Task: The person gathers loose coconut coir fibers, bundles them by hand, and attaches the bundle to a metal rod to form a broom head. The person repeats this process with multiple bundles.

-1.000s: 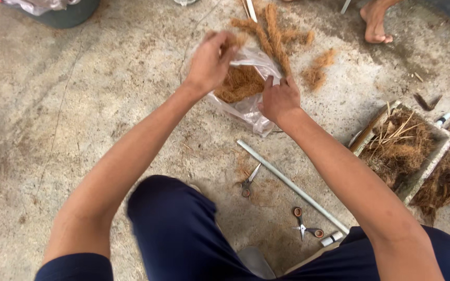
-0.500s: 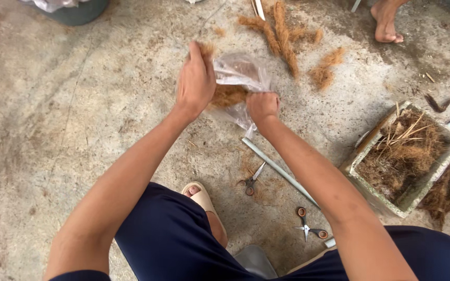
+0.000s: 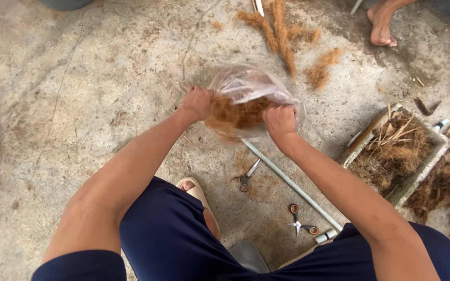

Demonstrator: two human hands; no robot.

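both sets of fingers curled tight on the rim of a clear plastic bag (image 3: 251, 86): left hand (image 3: 197, 103) fisted on the bag's 9 o'clock edge, right hand (image 3: 280, 120) pinching its 4 o'clock edge. bag sits at centre frame, low over the concrete floor (image 3: 79, 104), stuffed with brown coconut fibre (image 3: 238, 115) (top of bag bulges up, fibre at the bottom). just under the bag a white pipe (image 3: 292, 184) runs toward 5 o'clock. grey scissors (image 3: 246, 178) lie beside the pipe at 6 o'clock, orange-handled scissors (image 3: 299, 222) further down. loose fibre strands (image 3: 279, 31) at 12 o'clock. tray of husk scraps (image 3: 394, 153) at 3 o'clock. another person's bare foot (image 3: 380, 23) at 1 o'clock.
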